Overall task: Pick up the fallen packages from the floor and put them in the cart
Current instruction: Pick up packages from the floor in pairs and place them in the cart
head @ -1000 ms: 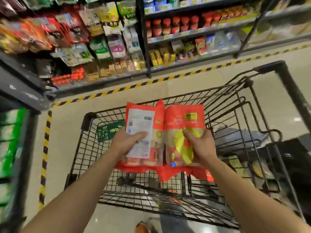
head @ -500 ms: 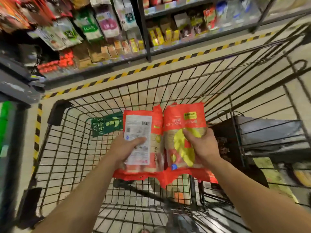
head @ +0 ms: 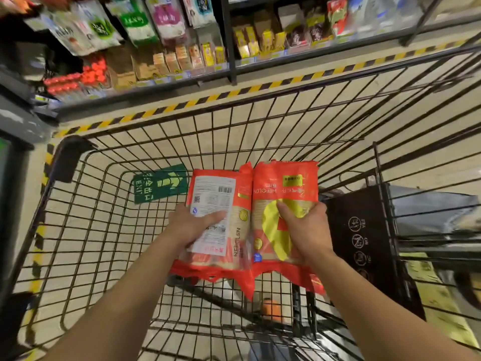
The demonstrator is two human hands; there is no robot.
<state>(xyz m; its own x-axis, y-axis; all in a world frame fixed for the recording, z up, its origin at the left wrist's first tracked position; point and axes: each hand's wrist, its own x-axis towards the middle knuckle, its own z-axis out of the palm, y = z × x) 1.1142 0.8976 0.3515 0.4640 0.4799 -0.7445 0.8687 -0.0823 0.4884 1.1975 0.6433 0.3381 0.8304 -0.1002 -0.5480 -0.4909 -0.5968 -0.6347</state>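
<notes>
Fingers (head: 214, 218) of the left hand (head: 191, 227) grip the left package (head: 242, 201), those of the right hand (head: 308, 230) the right package (head: 286, 175). Both are red, touching, and held over the wire cart (head: 69, 158) basket. Its black seat flap (head: 364, 217) shows "YES" and "NO" icons. Both packages read "WEFOLEN"; the left bears a barcode label (head: 212, 196). A green floor sticker (head: 160, 182) reads "EXIT".

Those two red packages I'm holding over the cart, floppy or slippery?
Likely fairly stiff: the red packages hold flat though the left hand and right hand grip only their middles. Glossy film probably slips. Crumpled bottom edges look floppy.
</notes>
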